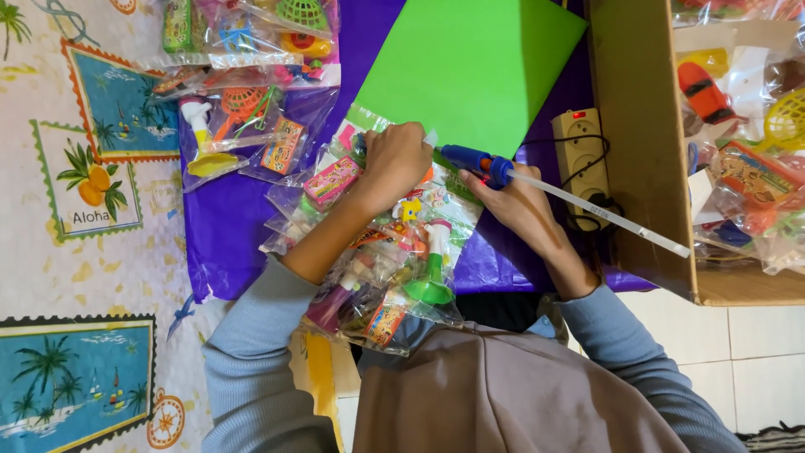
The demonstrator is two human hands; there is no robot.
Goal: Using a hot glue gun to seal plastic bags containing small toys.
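Several bagged toy packs (381, 252) lie on the lap, none yet on the green card (470, 67); left hand (394, 159) pinches the top pack's edge, right hand (511, 197) grips the blue glue gun (474, 159) at that edge; gluing appears under way, most packs pending

Bright, even indoor light; soft shadows, sharp focus throughout.

- A home floor used as a craft-packing spot: white tiled floor (746, 352), printed tropical mat (92, 252).
- Bagged toys (251, 126) and a filled cardboard box (641, 151) suggest small-scale selling.
- A power strip (579, 159) lies on the purple sheet (226, 218).
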